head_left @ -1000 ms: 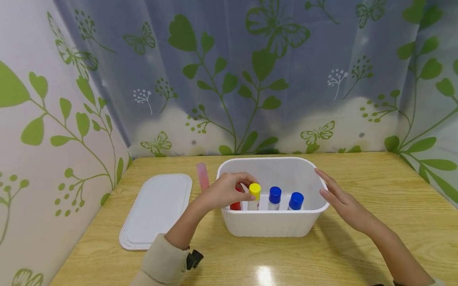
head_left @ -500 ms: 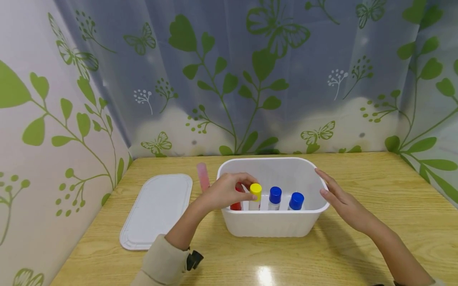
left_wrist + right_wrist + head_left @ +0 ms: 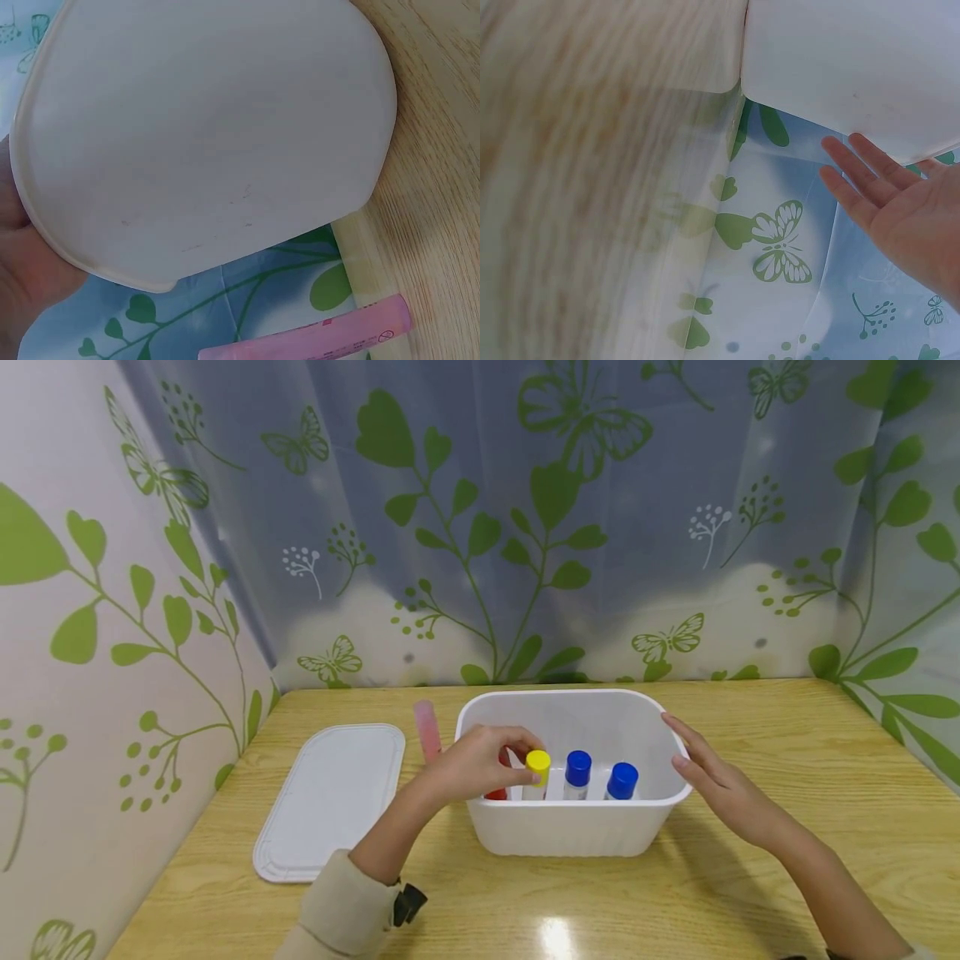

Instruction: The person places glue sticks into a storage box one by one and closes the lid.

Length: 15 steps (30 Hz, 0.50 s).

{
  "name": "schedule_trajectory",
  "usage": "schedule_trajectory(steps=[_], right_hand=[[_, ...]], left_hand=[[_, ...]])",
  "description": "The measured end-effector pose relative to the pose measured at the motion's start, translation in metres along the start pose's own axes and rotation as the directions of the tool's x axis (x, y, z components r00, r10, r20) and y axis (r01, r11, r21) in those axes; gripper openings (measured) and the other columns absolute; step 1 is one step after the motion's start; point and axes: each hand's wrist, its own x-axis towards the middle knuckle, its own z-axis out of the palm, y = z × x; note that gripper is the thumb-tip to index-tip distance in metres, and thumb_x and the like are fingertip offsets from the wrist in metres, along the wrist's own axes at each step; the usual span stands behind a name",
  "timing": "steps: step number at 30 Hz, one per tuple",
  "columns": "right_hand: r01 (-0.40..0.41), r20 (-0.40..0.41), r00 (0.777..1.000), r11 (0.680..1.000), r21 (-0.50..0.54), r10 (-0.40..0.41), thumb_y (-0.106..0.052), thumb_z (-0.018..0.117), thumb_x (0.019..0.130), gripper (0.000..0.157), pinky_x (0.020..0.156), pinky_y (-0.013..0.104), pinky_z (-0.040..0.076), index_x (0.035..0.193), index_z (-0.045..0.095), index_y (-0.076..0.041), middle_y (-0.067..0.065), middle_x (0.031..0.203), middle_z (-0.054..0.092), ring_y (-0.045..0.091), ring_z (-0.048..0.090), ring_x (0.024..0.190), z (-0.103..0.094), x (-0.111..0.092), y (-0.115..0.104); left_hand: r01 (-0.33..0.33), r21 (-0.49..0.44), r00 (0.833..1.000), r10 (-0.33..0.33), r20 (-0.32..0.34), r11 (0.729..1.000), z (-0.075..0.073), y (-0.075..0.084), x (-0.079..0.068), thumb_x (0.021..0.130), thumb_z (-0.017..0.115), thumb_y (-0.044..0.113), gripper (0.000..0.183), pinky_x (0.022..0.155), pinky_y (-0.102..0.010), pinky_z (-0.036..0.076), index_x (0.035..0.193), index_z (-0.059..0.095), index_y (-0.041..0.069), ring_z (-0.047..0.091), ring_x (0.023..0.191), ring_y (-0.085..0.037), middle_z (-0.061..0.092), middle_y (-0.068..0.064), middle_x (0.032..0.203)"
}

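A white plastic bin (image 3: 570,831) stands on the table with several upright tubes inside. My left hand (image 3: 476,764) reaches over its left rim, pinching a white tube with a yellow cap (image 3: 537,762) between thumb and fingers. Behind that hand a red tube (image 3: 498,794) is mostly hidden. To the right stand two tubes with blue caps, one blue-capped tube (image 3: 577,770) and another blue-capped tube (image 3: 622,782) nearer the right end. The tubes' lower parts are out of sight behind the front wall. With fingers extended, my right hand (image 3: 716,785) rests against the bin's right rim.
A white lid (image 3: 330,802) lies flat on the wooden table (image 3: 817,760) to the left of the bin. Between lid and bin is a pink tube (image 3: 427,731), partly covered by the left hand. A patterned curtain (image 3: 480,527) hangs behind the table.
The yellow-capped tube has shifted slightly right and lower in the bin, with my left hand holding it. My right hand stays at the right rim.
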Motion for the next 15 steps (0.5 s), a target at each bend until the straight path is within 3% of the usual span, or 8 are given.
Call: schedule_trajectory(steps=[15], right_hand=[[0.007, -0.001, 1.0, 1.0, 0.002, -0.007, -0.015, 0.032, 0.101, 0.053, 0.089, 0.07, 0.023, 0.149, 0.008, -0.021, 0.024, 0.148, 0.009, 0.05, 0.018, 0.127, -0.0001, -0.0002, 0.0001]], left_hand=[[-0.014, 0.102, 1.0, 0.014, 0.003, 0.995, 0.0037, 0.0001, 0.0027, 0.079, 0.074, 0.021, 0.027, 0.064, -0.021, 0.046, 0.103, 0.067, 0.011, 0.057, 0.078, -0.012, 0.064, 0.004, 0.088]])
